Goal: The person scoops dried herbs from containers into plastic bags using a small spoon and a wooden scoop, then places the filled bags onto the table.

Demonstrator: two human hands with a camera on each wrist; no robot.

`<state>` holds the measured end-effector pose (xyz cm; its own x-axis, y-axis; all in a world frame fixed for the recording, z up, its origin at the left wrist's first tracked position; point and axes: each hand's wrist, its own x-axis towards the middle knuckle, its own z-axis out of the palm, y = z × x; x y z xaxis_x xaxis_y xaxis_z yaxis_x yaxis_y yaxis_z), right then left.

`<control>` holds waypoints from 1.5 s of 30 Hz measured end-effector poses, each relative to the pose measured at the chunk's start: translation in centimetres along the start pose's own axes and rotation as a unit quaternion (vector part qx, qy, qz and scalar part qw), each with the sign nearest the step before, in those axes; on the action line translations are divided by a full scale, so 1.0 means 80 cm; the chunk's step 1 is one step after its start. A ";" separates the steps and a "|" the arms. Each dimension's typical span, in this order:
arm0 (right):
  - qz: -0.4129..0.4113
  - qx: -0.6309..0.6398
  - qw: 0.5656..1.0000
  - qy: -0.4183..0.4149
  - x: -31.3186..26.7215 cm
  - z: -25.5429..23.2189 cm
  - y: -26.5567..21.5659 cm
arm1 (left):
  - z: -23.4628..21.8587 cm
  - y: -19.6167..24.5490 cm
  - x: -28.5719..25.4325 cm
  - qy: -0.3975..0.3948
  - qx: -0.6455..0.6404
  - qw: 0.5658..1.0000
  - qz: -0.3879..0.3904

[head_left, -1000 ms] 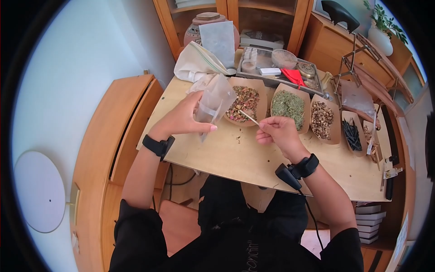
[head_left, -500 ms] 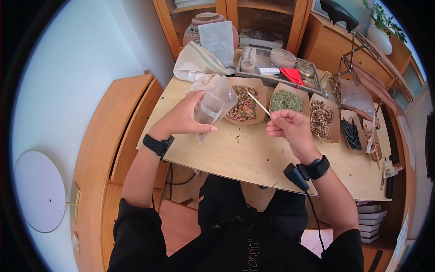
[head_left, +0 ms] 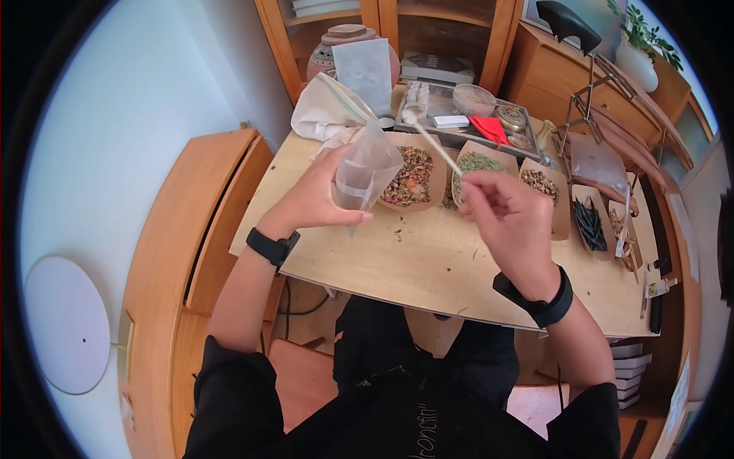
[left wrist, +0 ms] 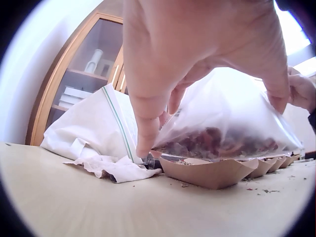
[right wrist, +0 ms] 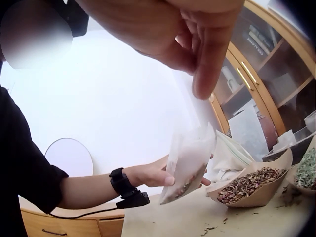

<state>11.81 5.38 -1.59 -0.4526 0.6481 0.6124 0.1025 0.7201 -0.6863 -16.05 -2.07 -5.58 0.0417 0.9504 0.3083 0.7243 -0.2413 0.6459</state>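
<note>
My left hand [head_left: 321, 195] holds a translucent bag [head_left: 368, 170] upright between thumb and curled fingers. In the left wrist view, reddish-brown dried bits lie in the bottom of the bag [left wrist: 222, 140]. My right hand [head_left: 511, 218] pinches the handle end of a slim, pale, long-handled spoon [head_left: 436, 145]. Its rounded tip is raised above the paper trays, toward the back of the table. Directly beneath the spoon is a paper tray [head_left: 437, 162] of mixed dried petals and herbs. The right wrist view shows this tray [right wrist: 266, 195] just beyond the bag.
Paper trays of green herb [head_left: 480, 162], brown chopped pieces [head_left: 539, 182] and dark strips [head_left: 589, 223] line up to the right. Behind them stands a grey tray [head_left: 451, 138] of small items. A white pouch [head_left: 325, 111] and a cloth sit back left. Crumbs dot the table [head_left: 367, 264].
My right hand has lifted the spoon out of the dried petals, moving up and to the right, nearer the head camera. The left hand and bag have stayed nearly in place.
</note>
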 end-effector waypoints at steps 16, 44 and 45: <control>0.331 0.096 0.912 -0.223 0.010 0.022 0.063 | -0.011 0.003 -0.016 -0.011 -0.091 0.996 -0.009; 0.345 0.290 0.890 -0.073 -0.005 0.012 0.060 | -0.008 -0.008 -0.012 -0.023 0.039 0.999 -0.016; 0.333 0.277 0.898 -0.076 0.001 0.004 0.051 | -0.007 -0.005 -0.011 -0.024 0.040 0.999 -0.020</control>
<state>11.90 8.29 -4.52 -0.5749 0.8174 -0.0377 -0.0419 -0.0754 -0.9963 -16.78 -2.92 -5.71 0.0440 0.9678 0.2478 0.7788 -0.1885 0.5982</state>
